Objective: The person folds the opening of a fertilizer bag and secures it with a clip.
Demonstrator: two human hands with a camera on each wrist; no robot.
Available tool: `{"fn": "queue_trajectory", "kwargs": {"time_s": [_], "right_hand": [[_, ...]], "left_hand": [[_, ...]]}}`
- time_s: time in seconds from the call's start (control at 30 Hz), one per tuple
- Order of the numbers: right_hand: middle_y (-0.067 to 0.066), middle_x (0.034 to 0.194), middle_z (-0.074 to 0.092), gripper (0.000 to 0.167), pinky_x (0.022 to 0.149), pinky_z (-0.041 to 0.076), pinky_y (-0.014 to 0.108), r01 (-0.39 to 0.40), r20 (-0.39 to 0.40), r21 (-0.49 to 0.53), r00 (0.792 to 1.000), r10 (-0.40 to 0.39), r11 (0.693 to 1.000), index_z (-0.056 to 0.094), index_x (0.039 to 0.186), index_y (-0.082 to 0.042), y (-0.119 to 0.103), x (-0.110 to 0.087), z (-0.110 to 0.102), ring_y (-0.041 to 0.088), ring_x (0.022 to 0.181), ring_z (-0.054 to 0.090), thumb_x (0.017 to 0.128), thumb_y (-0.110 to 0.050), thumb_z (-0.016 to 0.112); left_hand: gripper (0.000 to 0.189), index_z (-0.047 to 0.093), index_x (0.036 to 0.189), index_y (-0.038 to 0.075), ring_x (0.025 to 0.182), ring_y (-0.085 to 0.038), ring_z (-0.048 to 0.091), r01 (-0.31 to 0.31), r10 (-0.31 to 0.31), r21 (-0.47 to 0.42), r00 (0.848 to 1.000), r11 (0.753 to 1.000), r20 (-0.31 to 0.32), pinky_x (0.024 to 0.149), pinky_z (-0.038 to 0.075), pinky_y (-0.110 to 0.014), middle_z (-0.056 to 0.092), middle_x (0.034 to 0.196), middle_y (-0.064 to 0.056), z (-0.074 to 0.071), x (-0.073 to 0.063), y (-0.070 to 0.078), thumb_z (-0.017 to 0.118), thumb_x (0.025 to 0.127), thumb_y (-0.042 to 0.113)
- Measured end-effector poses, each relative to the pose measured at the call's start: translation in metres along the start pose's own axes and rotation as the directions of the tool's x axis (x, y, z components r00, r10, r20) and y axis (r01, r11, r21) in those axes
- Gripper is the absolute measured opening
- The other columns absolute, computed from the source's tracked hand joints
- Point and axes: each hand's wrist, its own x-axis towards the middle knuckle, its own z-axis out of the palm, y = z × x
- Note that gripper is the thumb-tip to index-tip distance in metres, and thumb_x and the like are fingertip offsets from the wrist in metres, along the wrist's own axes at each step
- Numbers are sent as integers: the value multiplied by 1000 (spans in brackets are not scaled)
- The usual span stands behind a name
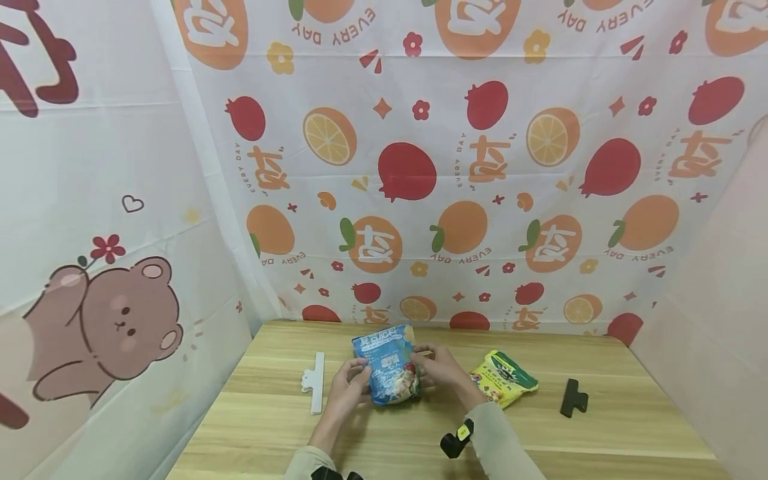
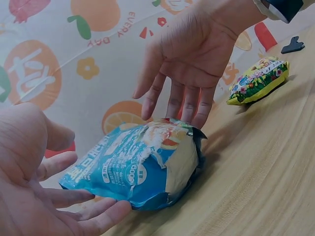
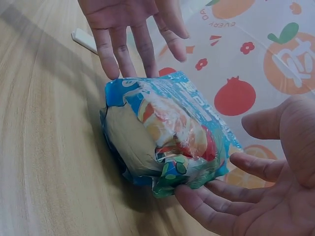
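A blue printed snack bag (image 1: 390,370) lies between my two hands near the middle of the wooden table. At its left edge is my left hand (image 1: 350,382), its loosely extended fingers along the bag's side and lower edge. My right hand (image 1: 441,367) is at the opposite side, fingers relaxed, with fingertips under the bag's edge in the right wrist view. Both palms face the bag, and neither hand curls round it. Seen from the left wrist, the bag's near end (image 2: 182,164) shows a pale tan patch beside the blue print.
To the left lies a white bag clip (image 1: 315,383) on the table (image 1: 264,400). A yellow and green snack bag (image 1: 504,380) lies right of my right hand, partly behind the forearm. Farther right is a black bag clip (image 1: 574,398). A fruit-print cloth (image 1: 384,293) hangs behind the table.
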Motion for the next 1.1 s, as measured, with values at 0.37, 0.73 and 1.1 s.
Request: {"fn": "queue_trajectory", "kwargs": {"time_s": [0.37,0.73,1.1], "right_hand": [[27,129,60,41,82,62,47,11,-14,37,1000,-10,999,52,135,0,-2,-2,4,27,93,71,103,-25,58],[30,135,57,44,82,62,41,41,-16,30,999,-41,999,52,137,-1,0,-2,5,23,97,70,99,-20,64],[33,144,48,46,85,62,46,69,-26,52,997,-68,996,51,138,-1,-1,-3,7,30,103,70,98,-17,66]], "left_hand": [[40,46,140,-2,120,-48,61,-37,37,-6,999,999,7,86,60,-49,41,151,-36,0,-1,1,50,107,20],[36,51,136,-1,132,-52,53,-64,64,16,998,998,17,95,57,-52,38,156,-33,2,-4,3,54,105,16],[36,54,135,1,134,-50,52,-86,86,37,996,996,8,96,56,-54,50,148,-29,3,-5,2,57,103,19]]}}
